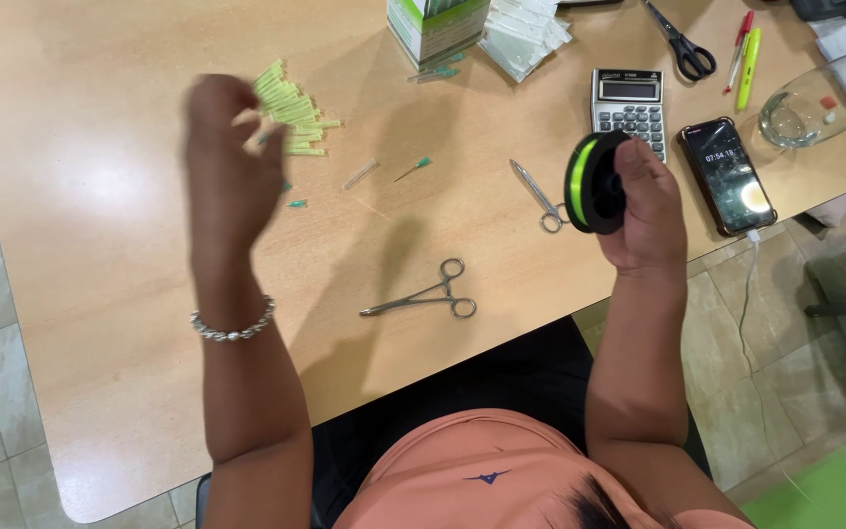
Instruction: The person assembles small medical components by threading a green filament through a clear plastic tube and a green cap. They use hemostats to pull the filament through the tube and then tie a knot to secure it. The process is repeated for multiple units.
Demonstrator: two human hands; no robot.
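The right hand [643, 206] is closed around a black spool [594, 183] wound with bright yellow-green line, holding it up above the worktop [100, 245] edge, the flat rims facing sideways and the fingers wrapped over the far side. The spool looks light and rigid, a hard plastic reel that should not give under a firm squeeze; its smooth rims could slip, so the hold across the hub and rims, as it sits now, seems the sound one. The line itself looks thin, slick and springy, likely to uncoil if the free end is let loose.

The left hand [232, 157] is raised well to the left of the spool, blurred; its fingers seem bunched together as if pinching something fine, but whether it grips a strand I cannot tell. A beaded bracelet [232, 325] sits on that wrist.

Just beyond the left hand lies a heap of pale green capped pieces [291, 108]. Between the two hands, on the worktop, rest steel forceps [423, 296], and nearer the spool a second, smaller pair [539, 196]. Just behind the right hand stand a calculator [629, 108] and a phone [727, 176].
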